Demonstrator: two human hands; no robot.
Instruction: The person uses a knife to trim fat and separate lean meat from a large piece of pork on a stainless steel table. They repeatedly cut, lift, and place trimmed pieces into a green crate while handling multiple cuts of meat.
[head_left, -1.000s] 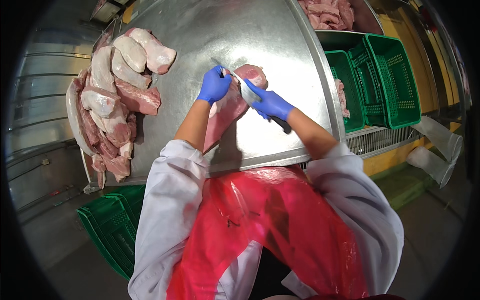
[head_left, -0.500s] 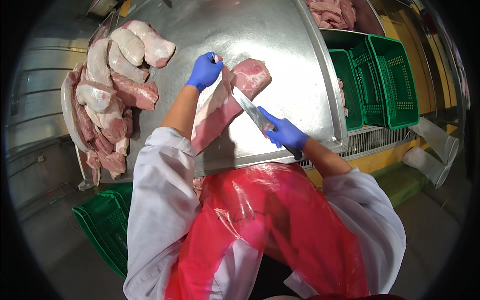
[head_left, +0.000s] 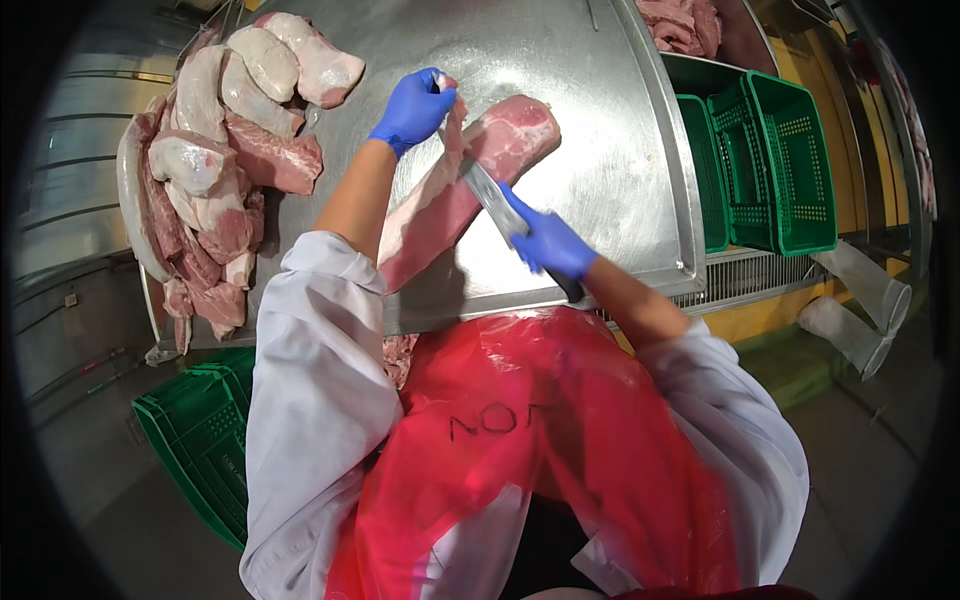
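A long piece of pink meat (head_left: 505, 142) lies slantwise on the steel table (head_left: 610, 200) in front of me. My left hand (head_left: 414, 110), in a blue glove, is closed on the far end of a pale strip of fat (head_left: 428, 190) and lifts it off the meat. My right hand (head_left: 552, 244), gloved alike, grips the dark handle of a knife (head_left: 490, 198). The blade points up and to the left, its tip between the raised strip and the meat. Part of the handle is hidden by my fingers.
Several large cuts of meat (head_left: 200, 170) are heaped at the table's left edge. Green crates (head_left: 790, 160) stand beyond its right edge, below a bin of meat pieces (head_left: 690, 25). Another green crate (head_left: 205, 430) sits low at the left.
My left hand has lifted the fat strip a little farther away from me. The knife has shifted slightly left and away along the meat. The view has moved slightly.
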